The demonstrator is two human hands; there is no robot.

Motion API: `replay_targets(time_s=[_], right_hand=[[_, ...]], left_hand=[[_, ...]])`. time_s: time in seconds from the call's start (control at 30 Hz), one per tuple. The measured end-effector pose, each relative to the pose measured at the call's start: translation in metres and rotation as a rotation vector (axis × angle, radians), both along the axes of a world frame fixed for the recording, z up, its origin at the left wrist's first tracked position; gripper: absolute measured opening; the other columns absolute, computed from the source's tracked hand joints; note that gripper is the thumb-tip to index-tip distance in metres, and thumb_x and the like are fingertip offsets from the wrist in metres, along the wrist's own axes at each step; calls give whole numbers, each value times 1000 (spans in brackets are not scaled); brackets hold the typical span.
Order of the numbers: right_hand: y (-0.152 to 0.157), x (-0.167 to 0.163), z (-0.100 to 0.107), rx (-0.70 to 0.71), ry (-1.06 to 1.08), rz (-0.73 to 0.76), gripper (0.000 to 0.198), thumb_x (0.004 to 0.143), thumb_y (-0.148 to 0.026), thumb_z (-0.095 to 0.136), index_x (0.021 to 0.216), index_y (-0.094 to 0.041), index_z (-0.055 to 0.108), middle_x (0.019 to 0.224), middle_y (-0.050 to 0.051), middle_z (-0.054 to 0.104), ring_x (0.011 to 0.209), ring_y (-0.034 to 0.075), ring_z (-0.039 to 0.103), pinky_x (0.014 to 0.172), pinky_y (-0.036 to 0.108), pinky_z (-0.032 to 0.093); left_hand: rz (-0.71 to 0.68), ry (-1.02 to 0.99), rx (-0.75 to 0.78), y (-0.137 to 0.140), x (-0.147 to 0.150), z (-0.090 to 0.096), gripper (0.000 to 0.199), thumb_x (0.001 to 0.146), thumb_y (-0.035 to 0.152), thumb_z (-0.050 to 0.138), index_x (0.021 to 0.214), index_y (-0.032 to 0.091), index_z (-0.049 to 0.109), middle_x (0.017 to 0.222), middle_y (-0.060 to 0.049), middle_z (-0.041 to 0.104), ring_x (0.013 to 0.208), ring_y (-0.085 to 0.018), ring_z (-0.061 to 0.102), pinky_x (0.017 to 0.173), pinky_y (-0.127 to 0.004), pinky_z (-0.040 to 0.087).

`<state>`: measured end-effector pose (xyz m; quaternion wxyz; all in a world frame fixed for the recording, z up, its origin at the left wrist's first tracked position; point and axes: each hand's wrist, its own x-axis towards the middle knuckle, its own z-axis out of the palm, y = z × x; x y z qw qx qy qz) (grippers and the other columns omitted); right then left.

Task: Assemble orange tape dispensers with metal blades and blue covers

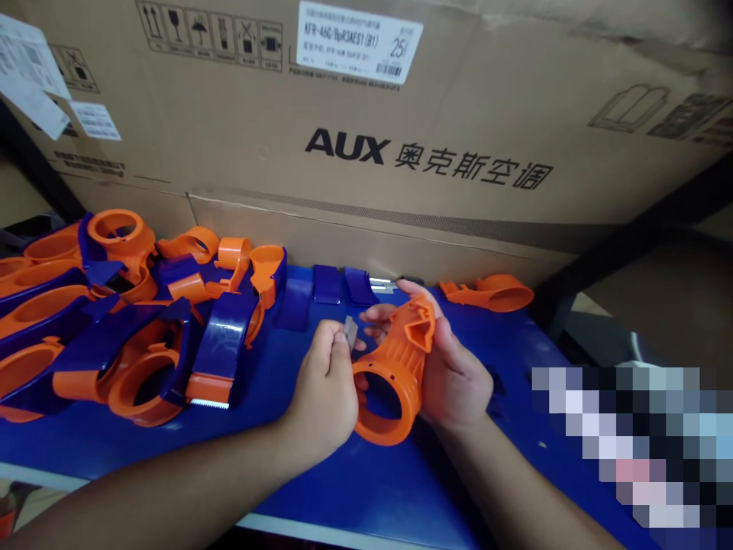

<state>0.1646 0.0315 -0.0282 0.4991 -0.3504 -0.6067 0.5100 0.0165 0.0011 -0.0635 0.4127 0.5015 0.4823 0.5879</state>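
A cardboard carton (458,99) is standing upright; a blue tabletop (332,489) is spreading before it; orange-and-blue dispensers (221,336) are lying before its left side; before its middle, an orange frame (401,347) is resting in the half-curled right hand (458,374), while the left hand (329,389) is pinching a toothed metal blade (351,331) between thumb and forefinger.

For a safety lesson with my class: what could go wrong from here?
The ungloved left hand pinches a small toothed metal blade beside the orange frame in the right hand; it might nick skin or drop. A toothed edge on a blue-and-orange dispenser faces the left forearm, which could brush it.
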Motion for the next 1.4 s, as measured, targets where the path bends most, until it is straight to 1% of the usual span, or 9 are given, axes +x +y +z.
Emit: replay_targets(time_s=[0.13,0.27,0.4,0.53,0.67,0.8,0.93,1.2,1.4], right_hand=[[3,5,1,35,19,74,71,92,-70,35,147,-25,45,139,20,66,119,39,70,93,60,57],[7,13,1,96,-45,119,72,82,-72,57,138,-27,52,144,18,64,111,37,70,82,51,59],[6,19,6,103,-106,168,78,78,-78,67,138,-29,55,147,17,62,114,36,71,84,49,61],[0,17,13,145,-169,291,82,75,-76,79,140,-30,57,147,15,62,133,38,64,103,53,57],[-3,13,15,218,-154,376,64,75,-63,88,123,-31,62,137,10,66,131,34,64,109,54,53],[-1,8,8,249,-179,294,40,81,-47,88,104,-28,62,113,6,68,100,24,69,89,42,60],[4,3,-2,360,-210,142,34,84,-40,87,102,-27,61,111,6,68,99,24,67,88,40,58],[16,8,-9,626,-289,-205,32,84,-29,86,104,-29,61,114,7,70,107,27,69,97,46,56],[20,11,-12,662,-277,-255,34,83,-25,87,106,-29,62,114,5,71,106,25,69,96,42,55]], left_hand=[[39,309,253,27,-32,13,18,109,31,41,99,24,54,89,-3,70,79,-18,68,74,-32,52],[57,461,429,47,-57,20,13,106,27,42,101,24,54,93,-6,70,84,-20,69,74,-34,52],[9,481,469,52,-65,22,15,107,27,41,104,24,55,90,-5,70,86,-21,71,75,-35,53],[-72,494,459,52,-70,28,18,108,27,38,103,24,55,87,-4,72,84,-20,71,76,-34,53],[-147,495,440,51,-69,32,20,109,27,36,101,24,55,88,-4,74,80,-18,70,76,-33,53],[39,524,497,50,-65,29,17,108,25,40,107,23,56,92,-5,76,85,-18,74,78,-32,55],[301,623,636,46,-62,25,13,106,23,50,112,21,62,87,-3,75,77,-16,73,79,-30,56],[88,414,585,36,-51,9,23,103,30,64,125,23,64,92,1,81,80,-13,79,73,-23,60],[39,282,478,30,-43,9,18,96,36,76,108,23,73,87,0,82,75,-14,78,68,-24,61]])
